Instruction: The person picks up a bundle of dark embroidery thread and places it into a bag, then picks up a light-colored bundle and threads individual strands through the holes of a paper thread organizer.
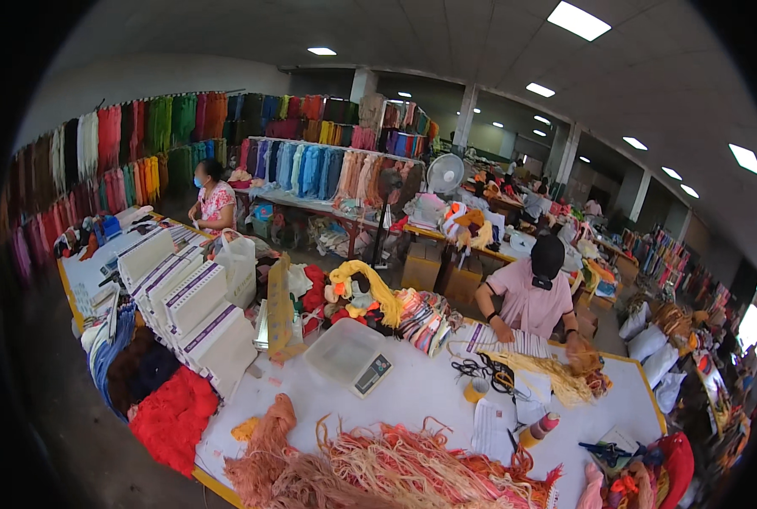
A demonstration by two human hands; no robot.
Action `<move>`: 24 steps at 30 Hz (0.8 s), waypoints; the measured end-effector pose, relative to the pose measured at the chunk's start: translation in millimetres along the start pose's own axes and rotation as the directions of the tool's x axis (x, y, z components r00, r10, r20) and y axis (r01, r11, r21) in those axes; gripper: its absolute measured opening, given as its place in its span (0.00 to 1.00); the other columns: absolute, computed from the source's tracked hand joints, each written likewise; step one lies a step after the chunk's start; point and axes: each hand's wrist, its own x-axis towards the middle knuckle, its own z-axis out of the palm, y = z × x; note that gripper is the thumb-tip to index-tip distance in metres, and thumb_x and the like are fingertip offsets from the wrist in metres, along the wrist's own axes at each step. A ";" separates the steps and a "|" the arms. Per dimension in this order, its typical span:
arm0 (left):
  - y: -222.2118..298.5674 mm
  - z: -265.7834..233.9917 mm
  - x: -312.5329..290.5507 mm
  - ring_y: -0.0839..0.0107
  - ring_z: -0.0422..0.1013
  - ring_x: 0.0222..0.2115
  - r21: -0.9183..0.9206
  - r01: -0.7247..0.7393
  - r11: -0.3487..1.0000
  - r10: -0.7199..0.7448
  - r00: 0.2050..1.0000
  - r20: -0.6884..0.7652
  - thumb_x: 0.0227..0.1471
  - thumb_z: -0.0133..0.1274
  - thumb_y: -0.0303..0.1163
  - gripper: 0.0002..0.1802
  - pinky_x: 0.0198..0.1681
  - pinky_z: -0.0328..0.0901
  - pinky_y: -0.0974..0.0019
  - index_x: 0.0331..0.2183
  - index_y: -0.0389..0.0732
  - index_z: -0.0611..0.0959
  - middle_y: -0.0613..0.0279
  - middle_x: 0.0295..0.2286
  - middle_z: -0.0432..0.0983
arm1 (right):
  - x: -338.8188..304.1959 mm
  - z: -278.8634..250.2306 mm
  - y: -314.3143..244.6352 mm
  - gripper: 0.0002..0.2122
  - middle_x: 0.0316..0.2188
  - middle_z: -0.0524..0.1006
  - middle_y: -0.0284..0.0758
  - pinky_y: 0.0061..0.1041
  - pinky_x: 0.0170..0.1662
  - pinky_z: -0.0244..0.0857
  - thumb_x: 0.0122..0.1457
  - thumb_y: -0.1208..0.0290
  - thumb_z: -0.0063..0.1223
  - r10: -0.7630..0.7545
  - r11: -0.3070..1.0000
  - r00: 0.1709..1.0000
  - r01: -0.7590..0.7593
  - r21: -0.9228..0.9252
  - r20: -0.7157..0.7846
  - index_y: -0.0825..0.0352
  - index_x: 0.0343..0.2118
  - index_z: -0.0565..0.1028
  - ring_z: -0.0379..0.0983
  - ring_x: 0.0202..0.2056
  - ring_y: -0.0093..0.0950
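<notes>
Neither of my hands shows. At the lower edge, closest to me, lies a heap of loose coral and cream yarn (412,467) on the white table (260,407). Beside it on the left is a dusty-pink hank (268,441). A digital scale (349,352) with a clear plastic tray stands further in. To its right are black-handled scissors (489,373), a roll of tape (476,389), a paper sheet (490,428) and a pink-topped cone of thread (544,426). Across the table, a person in a pink shirt (527,297) handles pale yellow yarn (544,375).
White boxes (196,314) are stacked on the left, with red yarn (175,420) hanging over the edge. A yellow hank (370,288) tops a yarn pile. Another person (215,204) works at far left. Hanging yarn racks (302,170) and a fan (445,173) stand behind.
</notes>
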 end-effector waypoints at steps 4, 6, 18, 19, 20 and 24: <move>12.3 -5.4 -16.9 0.68 0.70 0.20 -0.059 0.029 0.998 -0.029 1.000 -0.007 0.56 0.51 0.38 0.10 0.21 0.67 0.66 0.34 0.41 0.79 0.59 0.24 0.73 | 4.6 20.7 17.5 0.20 0.38 0.78 0.45 0.38 0.46 0.65 0.52 0.54 0.55 -0.005 0.996 0.998 0.010 0.086 -0.062 0.66 0.40 0.78 0.73 0.42 0.42; 18.3 -9.9 -24.0 0.67 0.70 0.20 -0.088 0.053 0.995 -0.054 0.998 -0.015 0.56 0.51 0.38 0.11 0.22 0.68 0.65 0.34 0.41 0.79 0.58 0.25 0.74 | 7.2 24.1 17.7 0.20 0.39 0.78 0.45 0.37 0.47 0.65 0.52 0.55 0.56 0.034 0.991 0.996 -0.023 0.128 -0.088 0.66 0.41 0.78 0.73 0.42 0.42; 40.5 -32.5 -49.1 0.61 0.72 0.24 -0.148 0.122 0.981 -0.114 0.992 0.061 0.56 0.51 0.39 0.14 0.25 0.69 0.62 0.34 0.37 0.79 0.52 0.27 0.74 | 10.2 42.7 12.3 0.17 0.36 0.79 0.43 0.36 0.47 0.66 0.49 0.56 0.60 0.100 0.992 0.969 -0.080 0.099 -0.224 0.64 0.38 0.80 0.74 0.40 0.41; 42.4 -33.9 -50.6 0.62 0.73 0.24 -0.143 0.109 0.984 -0.100 0.993 0.066 0.56 0.51 0.38 0.13 0.25 0.69 0.62 0.34 0.37 0.79 0.53 0.27 0.75 | 12.4 47.3 16.3 0.18 0.36 0.79 0.43 0.37 0.46 0.66 0.49 0.56 0.61 0.114 0.990 0.962 -0.088 0.113 -0.248 0.63 0.37 0.80 0.75 0.40 0.40; 44.0 -34.1 -51.7 0.62 0.73 0.24 -0.137 0.098 0.986 -0.089 0.993 0.071 0.56 0.52 0.38 0.13 0.25 0.69 0.62 0.34 0.37 0.79 0.53 0.27 0.75 | 13.4 51.0 20.1 0.18 0.35 0.79 0.42 0.37 0.46 0.67 0.48 0.55 0.61 0.128 0.987 0.953 -0.096 0.129 -0.273 0.63 0.37 0.80 0.75 0.39 0.40; 49.0 -38.2 -57.1 0.63 0.73 0.24 -0.115 0.057 0.992 -0.049 0.996 0.074 0.56 0.52 0.37 0.13 0.25 0.69 0.62 0.34 0.37 0.80 0.53 0.26 0.75 | 15.6 55.8 19.9 0.16 0.34 0.80 0.41 0.38 0.45 0.67 0.47 0.56 0.62 0.143 0.988 0.933 -0.114 0.106 -0.329 0.61 0.36 0.81 0.75 0.39 0.40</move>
